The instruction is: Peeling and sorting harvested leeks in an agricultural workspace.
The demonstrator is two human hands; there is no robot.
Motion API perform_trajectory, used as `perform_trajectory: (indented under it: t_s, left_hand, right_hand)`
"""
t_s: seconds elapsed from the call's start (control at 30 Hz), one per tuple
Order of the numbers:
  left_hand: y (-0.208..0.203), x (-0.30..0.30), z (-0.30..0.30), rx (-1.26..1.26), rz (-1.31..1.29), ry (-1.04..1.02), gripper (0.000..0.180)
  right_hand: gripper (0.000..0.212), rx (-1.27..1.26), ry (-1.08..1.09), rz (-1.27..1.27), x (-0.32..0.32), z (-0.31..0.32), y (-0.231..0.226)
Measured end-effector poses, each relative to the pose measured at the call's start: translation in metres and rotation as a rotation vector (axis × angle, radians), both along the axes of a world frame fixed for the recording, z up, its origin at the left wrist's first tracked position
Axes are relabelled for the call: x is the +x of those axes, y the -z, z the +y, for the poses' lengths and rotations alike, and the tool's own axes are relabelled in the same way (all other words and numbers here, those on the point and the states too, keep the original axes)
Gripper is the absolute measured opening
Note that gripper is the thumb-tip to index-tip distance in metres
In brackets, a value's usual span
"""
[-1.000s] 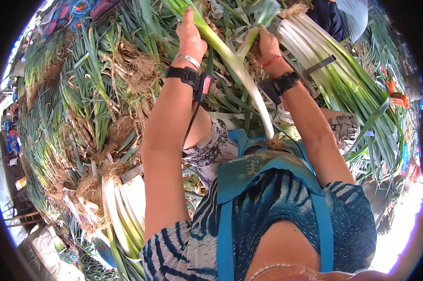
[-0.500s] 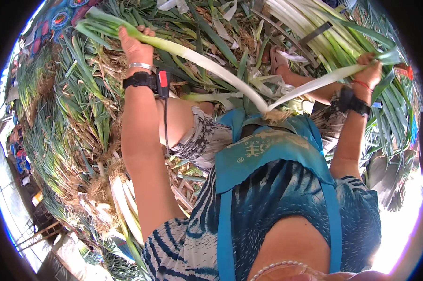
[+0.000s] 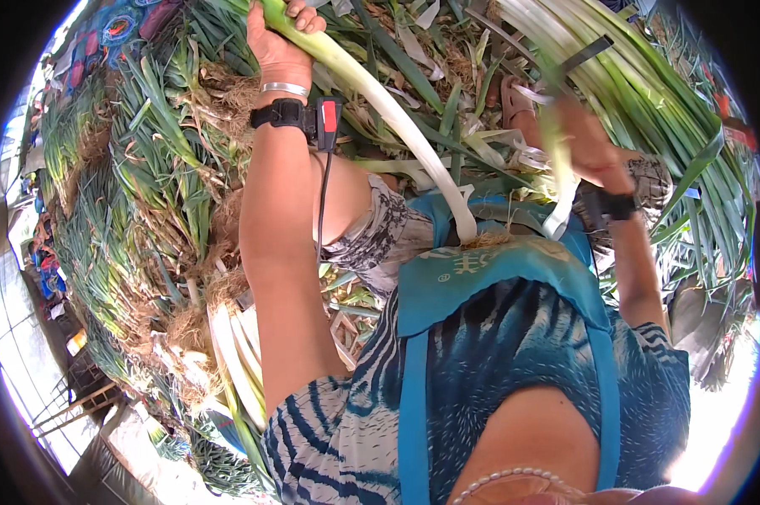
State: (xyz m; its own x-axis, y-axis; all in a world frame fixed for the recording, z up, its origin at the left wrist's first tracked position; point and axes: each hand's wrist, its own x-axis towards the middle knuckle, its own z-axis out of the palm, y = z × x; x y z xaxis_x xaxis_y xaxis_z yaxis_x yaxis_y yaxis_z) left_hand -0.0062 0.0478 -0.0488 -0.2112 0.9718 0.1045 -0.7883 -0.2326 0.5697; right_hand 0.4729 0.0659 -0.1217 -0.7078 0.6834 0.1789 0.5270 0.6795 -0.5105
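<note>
My left hand (image 3: 283, 38) is closed round the green upper part of a leek (image 3: 380, 101). Its white shank slants down to the right, with the root end (image 3: 485, 241) resting at the top of my blue apron (image 3: 498, 273). My right hand (image 3: 586, 139) is smeared by motion. Beside its fingers hangs a pale peeled leek leaf (image 3: 563, 185), which seems to be held there; its lower end curls near the apron, apart from the shank. Exactly how the right fingers grip it is blurred.
Trimmed leeks (image 3: 632, 93) lie in a bundle at the upper right, with a dark strap-like piece (image 3: 586, 55) across them. A large heap of rooted leeks (image 3: 119, 227) fills the left. White leek shanks (image 3: 237, 349) lie beside my left arm. Loose leaves (image 3: 414, 59) litter the ground ahead.
The peeled leaf has come away from the root end, and my right hand has swung left and inward with it. My left hand has shifted right and slightly upward, still gripping the leek.
</note>
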Motion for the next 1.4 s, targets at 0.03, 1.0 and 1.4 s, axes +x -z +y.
perform_trajectory:
  t_s: [0.03,1.0,1.4]
  left_hand:
    - [-0.007,0.010,0.005,-0.030,0.016,-0.047,0.032]
    - [-0.018,0.044,0.027,-0.366,0.017,-0.307,0.030]
    - [0.029,-0.012,0.028,-0.268,0.142,-0.378,0.028]
  right_hand:
    - [0.033,-0.531,0.025,-0.251,-0.039,-0.006,-0.002]
    - [0.039,-0.586,0.042,0.351,-0.185,-0.039,-0.021]
    - [0.012,-0.783,-0.274,0.780,-0.177,-0.046,-0.021]
